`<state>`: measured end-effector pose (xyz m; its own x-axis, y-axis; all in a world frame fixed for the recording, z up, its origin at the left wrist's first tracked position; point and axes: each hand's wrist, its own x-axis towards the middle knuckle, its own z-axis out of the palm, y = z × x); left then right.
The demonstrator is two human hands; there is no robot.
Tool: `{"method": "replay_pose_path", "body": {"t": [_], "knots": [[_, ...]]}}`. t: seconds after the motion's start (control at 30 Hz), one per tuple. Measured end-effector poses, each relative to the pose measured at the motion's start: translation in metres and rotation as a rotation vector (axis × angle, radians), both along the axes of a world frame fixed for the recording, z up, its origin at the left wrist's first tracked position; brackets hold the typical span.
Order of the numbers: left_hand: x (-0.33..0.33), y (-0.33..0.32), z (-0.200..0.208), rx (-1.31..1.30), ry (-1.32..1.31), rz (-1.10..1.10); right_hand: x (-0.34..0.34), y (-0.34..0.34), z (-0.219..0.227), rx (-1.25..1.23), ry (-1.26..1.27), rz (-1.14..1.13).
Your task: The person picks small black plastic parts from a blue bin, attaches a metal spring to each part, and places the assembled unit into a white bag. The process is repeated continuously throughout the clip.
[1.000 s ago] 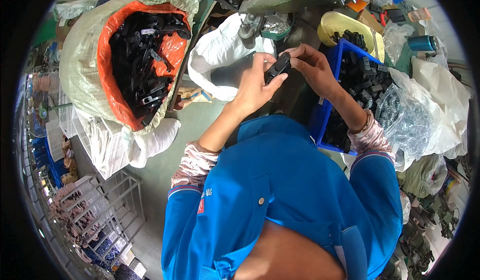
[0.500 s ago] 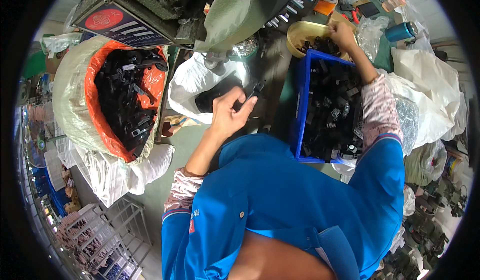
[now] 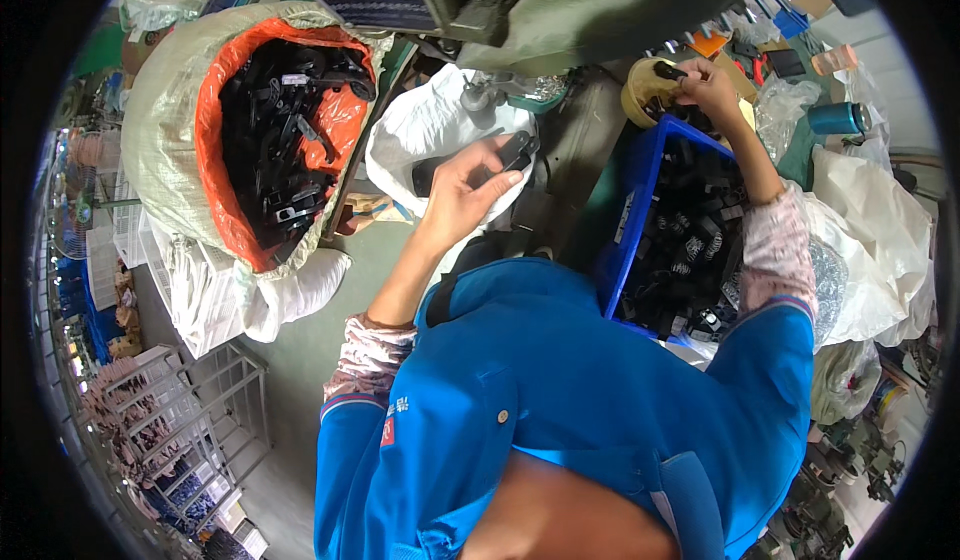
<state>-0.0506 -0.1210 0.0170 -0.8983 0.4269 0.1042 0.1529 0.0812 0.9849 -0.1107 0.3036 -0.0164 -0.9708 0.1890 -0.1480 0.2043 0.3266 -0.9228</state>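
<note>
My left hand [image 3: 462,198] grips a small black plastic part [image 3: 517,152] between thumb and fingers, over the mouth of a white sack [image 3: 395,150]. At the far right, my right hand [image 3: 708,92] pinches a small dark piece [image 3: 668,71] above a yellow bowl [image 3: 637,95], which contains more dark pieces. Close below that hand stands a blue crate [image 3: 632,230] heaped with black parts [image 3: 690,185] and some metal springs. The exact kind of either held piece is too small to make out.
A green machine [image 3: 570,15] looms ahead, above the white sack. On the left, a large woven sack [image 3: 160,150] with an orange liner [image 3: 212,160] is full of black parts. A blue cylinder [image 3: 838,118] and plastic bags [image 3: 865,240] lie at right; a metal rack [image 3: 215,410] stands lower left.
My right hand has come up from the yellow bowl with a dark piece in its fingers. The black part in my left hand has turned and shows more fully. The whole view has shifted slightly.
</note>
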Motion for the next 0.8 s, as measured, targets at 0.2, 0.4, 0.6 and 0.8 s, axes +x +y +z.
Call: {"method": "replay_pose_path", "body": {"t": [0.2, 0.4, 0.6, 0.8], "knots": [[-0.011, -0.007, -0.002, -0.033, 0.068, -0.002, 0.058, -0.144, 0.083, -0.376, 0.094, 0.306], [-0.024, -0.024, 0.007, 0.002, 0.055, -0.045, 0.073, -0.209, 0.087, -0.099, 0.188, 0.303], [-0.041, -0.044, 0.007, -0.034, 0.167, -0.103, 0.064, -0.227, 0.077, 0.01, 0.178, 0.332], [-0.059, -0.054, 0.017, -0.16, 0.249, -0.172, 0.056, -0.249, 0.078, 0.176, 0.185, 0.351]]}}
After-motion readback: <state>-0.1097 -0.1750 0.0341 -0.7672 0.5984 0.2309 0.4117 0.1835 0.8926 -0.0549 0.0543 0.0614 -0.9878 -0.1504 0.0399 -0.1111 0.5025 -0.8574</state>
